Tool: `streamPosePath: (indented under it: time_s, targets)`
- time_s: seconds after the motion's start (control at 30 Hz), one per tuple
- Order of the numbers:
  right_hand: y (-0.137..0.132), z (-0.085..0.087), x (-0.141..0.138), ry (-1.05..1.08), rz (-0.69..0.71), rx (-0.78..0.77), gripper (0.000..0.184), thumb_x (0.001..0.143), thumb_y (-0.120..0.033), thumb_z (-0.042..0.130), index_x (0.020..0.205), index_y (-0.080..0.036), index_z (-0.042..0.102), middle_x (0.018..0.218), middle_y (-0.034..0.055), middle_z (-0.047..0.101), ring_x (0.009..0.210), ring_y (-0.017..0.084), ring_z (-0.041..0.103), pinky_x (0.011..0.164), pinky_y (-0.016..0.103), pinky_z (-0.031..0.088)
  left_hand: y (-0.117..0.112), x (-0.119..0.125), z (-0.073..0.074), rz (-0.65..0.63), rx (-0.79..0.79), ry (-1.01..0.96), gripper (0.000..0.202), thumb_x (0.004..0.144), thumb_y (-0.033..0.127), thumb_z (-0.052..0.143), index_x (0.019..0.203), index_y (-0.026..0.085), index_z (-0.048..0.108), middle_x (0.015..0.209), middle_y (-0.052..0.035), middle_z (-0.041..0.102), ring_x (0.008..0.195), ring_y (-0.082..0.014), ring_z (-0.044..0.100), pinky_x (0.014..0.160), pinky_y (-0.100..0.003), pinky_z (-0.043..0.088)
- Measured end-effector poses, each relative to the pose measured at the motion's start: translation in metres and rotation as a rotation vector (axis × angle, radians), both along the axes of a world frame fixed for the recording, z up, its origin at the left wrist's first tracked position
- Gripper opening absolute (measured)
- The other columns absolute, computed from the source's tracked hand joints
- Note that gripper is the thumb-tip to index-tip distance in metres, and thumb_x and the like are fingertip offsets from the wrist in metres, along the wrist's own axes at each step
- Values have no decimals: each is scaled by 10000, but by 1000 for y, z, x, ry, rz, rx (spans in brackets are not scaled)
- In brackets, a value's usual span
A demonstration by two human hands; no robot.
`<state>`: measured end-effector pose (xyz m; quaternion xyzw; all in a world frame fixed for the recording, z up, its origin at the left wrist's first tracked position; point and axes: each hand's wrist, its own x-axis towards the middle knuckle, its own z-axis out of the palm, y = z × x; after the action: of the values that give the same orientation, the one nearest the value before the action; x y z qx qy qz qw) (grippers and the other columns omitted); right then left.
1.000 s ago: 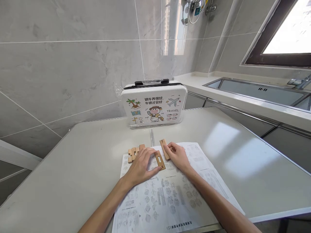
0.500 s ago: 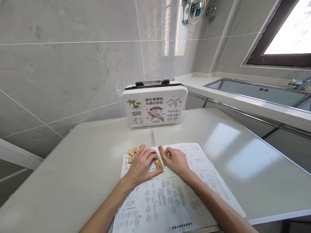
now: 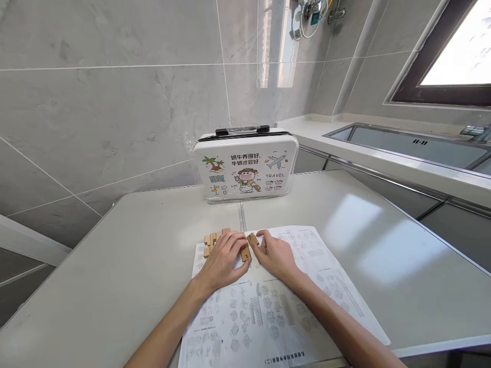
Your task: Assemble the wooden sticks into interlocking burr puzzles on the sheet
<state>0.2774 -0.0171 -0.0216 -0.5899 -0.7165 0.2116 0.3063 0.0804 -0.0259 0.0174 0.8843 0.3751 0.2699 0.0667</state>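
Observation:
My left hand (image 3: 229,254) is closed around a wooden puzzle piece (image 3: 246,254) marked with a 2, its fingers covering most of it. Close beside it, my right hand (image 3: 276,254) grips another numbered wooden puzzle piece (image 3: 253,238) between thumb and fingers, tilted so its upper end points toward the left hand. Several notched wooden pieces (image 3: 207,240) lie behind and left of my left hand, partly hidden by it. Both hands rest over a printed instruction sheet (image 3: 264,335) covered in small diagrams.
A white case (image 3: 247,174) with cartoon prints and a black handle stands at the back of the pale table (image 3: 126,266), against the grey tiled wall. To the right, a counter holds a metal sink (image 3: 406,143) with a faucet (image 3: 475,133).
The piece marked 2 has turned more upright and shifted slightly left under my left hand. My right hand has tilted its piece's upper end leftward, and its index finger has lifted.

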Motion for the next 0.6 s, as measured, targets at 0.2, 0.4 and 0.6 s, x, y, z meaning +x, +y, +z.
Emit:
streamPosePath:
  time_s: [0.2, 0.4, 0.6]
  targets:
    - [0, -1, 1, -3, 46, 5, 272, 1024, -481, 491, 1125, -238, 561, 670, -19, 670, 611, 204, 654, 573, 279, 319, 0, -1, -1, -7, 8, 3, 386, 889, 186, 617, 1268, 251, 574, 1305, -108, 634, 1259, -302, 565, 1080, -504, 465]
    - [-1, -1, 1, 53, 92, 32, 243, 1053, -431, 432, 1134, -243, 563, 850, 8, 725, 673, 194, 663, 626, 290, 376, -1, -2, 0, -62, -15, 44, 540, 830, 302, 727, 1339, 252, 552, 1348, -110, 627, 1310, -332, 543, 1096, -511, 452]
    - [-2, -1, 0, 113, 115, 47, 209, 1044, -405, 450, 1118, -245, 563, 1009, 25, 749, 650, 174, 635, 652, 305, 415, 2, -2, -2, -14, -25, 32, 435, 927, 334, 677, 1340, 258, 563, 1361, -98, 643, 1310, -299, 558, 1111, -492, 440]
